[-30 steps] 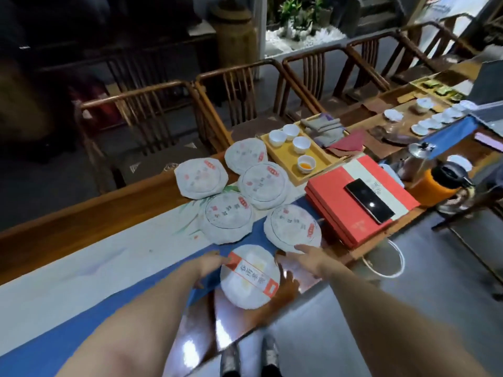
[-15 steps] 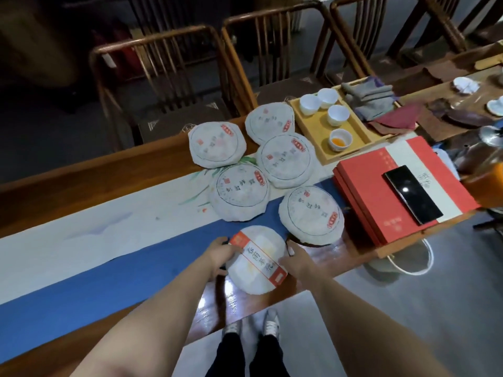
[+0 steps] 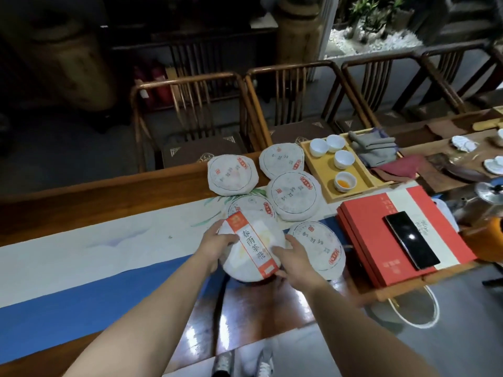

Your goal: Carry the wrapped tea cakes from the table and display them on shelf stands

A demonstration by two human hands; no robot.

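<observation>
The yellow tray point(image 3: 324, 170) holds four little cups point(image 3: 344, 159); one has orange tea in it. Both hands hold one wrapped tea cake point(image 3: 251, 251) by its edges, left hand point(image 3: 217, 244) and right hand point(image 3: 292, 258) curled round it, above the wooden worktop point(image 3: 81, 197). Five more cakes point(image 3: 295, 195) lie beside it. Wooden chairs point(image 3: 196, 118) stand behind.

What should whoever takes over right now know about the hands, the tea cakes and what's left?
Left hand: grips the left edge of the banded cake.
Right hand: grips its right edge.
The banded cake is tilted up at the near edge of the table, in front of the others.
Five more wrapped cakes lie on the table, overlapping, left of the tray and red box.
Done: one cake picked up.
Left: carry it to a shelf stand, then the other five. No shelf in view.
</observation>
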